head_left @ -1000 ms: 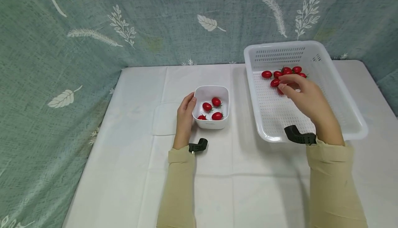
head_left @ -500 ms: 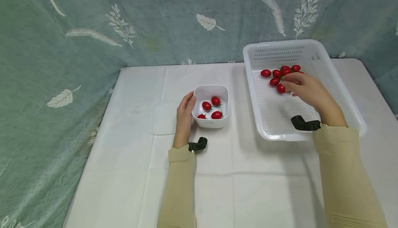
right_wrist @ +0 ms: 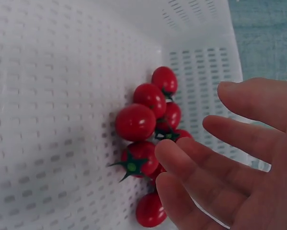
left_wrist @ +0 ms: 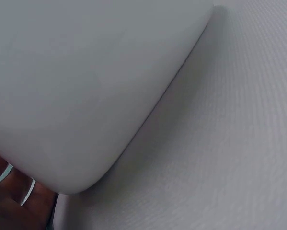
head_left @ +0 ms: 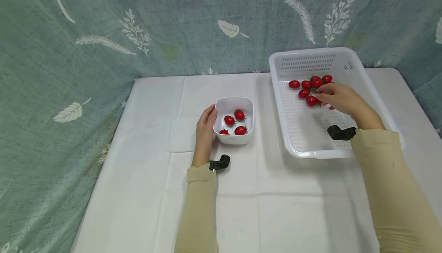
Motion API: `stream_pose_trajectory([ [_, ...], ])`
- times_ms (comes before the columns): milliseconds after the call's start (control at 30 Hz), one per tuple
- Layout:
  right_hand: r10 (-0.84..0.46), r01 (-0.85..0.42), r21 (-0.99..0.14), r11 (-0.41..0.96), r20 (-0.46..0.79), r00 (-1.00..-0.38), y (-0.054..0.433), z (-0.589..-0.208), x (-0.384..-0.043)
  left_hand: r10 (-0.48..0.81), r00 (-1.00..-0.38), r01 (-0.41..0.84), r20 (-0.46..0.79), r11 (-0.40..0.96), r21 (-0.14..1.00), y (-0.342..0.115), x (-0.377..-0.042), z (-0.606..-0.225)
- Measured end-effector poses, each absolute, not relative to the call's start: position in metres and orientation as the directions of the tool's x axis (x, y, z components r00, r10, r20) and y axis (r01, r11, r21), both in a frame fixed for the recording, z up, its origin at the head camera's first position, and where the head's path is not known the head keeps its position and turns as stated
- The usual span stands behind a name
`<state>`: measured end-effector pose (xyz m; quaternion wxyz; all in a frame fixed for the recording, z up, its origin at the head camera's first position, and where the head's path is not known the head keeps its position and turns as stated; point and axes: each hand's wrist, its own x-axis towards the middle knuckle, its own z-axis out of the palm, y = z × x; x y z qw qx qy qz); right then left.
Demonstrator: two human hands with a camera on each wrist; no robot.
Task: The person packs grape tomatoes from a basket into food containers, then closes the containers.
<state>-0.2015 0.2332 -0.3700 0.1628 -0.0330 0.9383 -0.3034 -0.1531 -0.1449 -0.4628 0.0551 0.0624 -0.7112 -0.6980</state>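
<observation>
steadying the white box of tomatoes at mid-frame, apparently against sliding, the left hand grips its side; the right hand, fingers relaxed and empty, hangs near others in the upper-right basket.

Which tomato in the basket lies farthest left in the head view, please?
It is the tomato nearest the left wall of the basket; every other one visible there lies farther right, closer to the right hand.
</observation>
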Motion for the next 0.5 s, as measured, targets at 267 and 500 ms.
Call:
stream_pose_trajectory([
  [267,-0.19,0.005,-0.501,0.865,-0.338,-0.922,0.236,-0.372,-0.214,-0.161,-0.987,-0.011,-0.01,0.003,1.0,-0.147,-0.154,-0.463],
  [500,-0.195,0.006,-0.472,0.882,-0.374,-0.907,0.243,-0.384,-0.219,-0.156,-0.987,-0.03,-0.031,-0.005,1.0,-0.146,-0.154,-0.463],
])
